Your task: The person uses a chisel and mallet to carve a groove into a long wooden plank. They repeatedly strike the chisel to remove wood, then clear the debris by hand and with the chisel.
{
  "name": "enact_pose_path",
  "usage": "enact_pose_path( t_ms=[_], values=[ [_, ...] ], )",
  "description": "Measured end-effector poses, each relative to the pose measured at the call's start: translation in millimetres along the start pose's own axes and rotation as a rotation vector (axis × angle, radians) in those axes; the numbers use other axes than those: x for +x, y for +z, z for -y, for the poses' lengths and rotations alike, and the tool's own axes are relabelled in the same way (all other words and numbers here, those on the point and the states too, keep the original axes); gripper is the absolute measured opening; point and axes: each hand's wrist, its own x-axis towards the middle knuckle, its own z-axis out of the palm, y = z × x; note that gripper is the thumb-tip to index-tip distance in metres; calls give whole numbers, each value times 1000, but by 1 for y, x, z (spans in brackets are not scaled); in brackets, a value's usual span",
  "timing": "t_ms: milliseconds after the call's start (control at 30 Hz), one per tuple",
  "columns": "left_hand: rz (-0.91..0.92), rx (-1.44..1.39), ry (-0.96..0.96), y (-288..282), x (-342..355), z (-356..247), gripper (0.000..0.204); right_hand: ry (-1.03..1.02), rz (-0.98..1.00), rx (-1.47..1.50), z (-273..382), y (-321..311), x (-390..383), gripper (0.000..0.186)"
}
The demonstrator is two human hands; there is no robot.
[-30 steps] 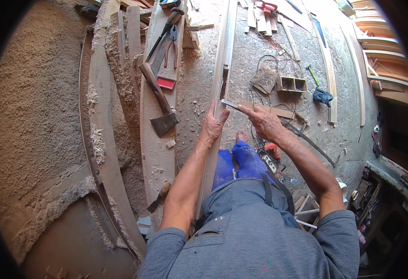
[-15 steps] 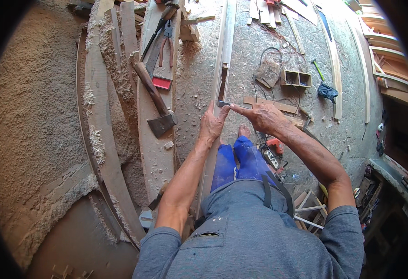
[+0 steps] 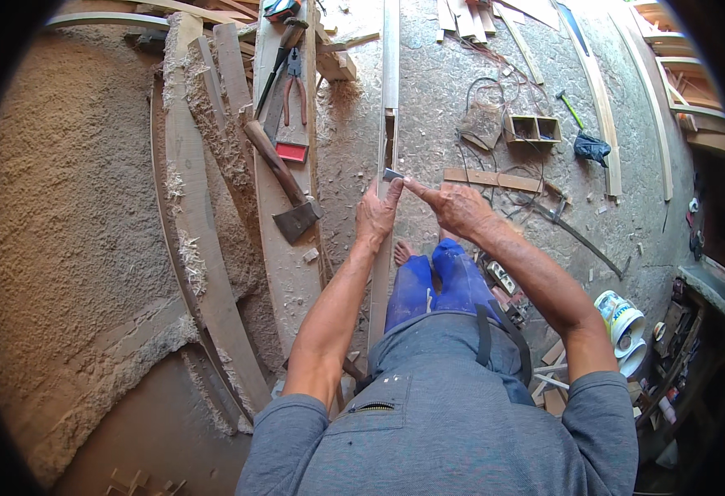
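A long narrow wooden rail [image 3: 391, 66] with a dark slot cut into it runs away from me between my arms. My left hand [image 3: 376, 215] grips it just below the slot, thumb up against a flat metal blade, probably a chisel [image 3: 391, 174], lying across the rail. My right hand [image 3: 460, 211] is closed on that tool, index finger stretched along it toward the blade's end; the handle is hidden in the fingers. On the plank to the left lie an axe [image 3: 296, 218], pliers [image 3: 295, 87] and a red rectangular object [image 3: 291, 151].
Shaving-covered boards [image 3: 187, 165] line the left side. On the concrete floor [image 3: 619, 231] lie loose strips, cables, a wooden compartment box [image 3: 533, 130], a green-handled tool [image 3: 572, 110], a black bag [image 3: 591, 150] and a long curved dark bar [image 3: 586, 241]. White buckets [image 3: 620, 322] stand at lower right.
The angled blade has drawn nearer my left thumb and now rests by it slightly higher in the picture. My right hand has shifted slightly left since half a second ago. My feet have moved.
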Motion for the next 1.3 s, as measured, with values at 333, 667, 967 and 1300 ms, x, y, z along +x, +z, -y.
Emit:
enact_pose_path(
  t_ms=[333,667,967,1300],
  values=[
    [-21,39,-23,-2,-7,-10,80,144,-145,163,21,43,-6,63],
    [-169,227,248,-21,11,-21,44,403,-504,982,25,35,-31,43],
    [-153,-489,145,1,17,27,52,442,-199,1598,76,27,-36,49],
    [40,-213,295,13,-77,50,73,481,-251,1565,114,58,-1,62]
  ],
)
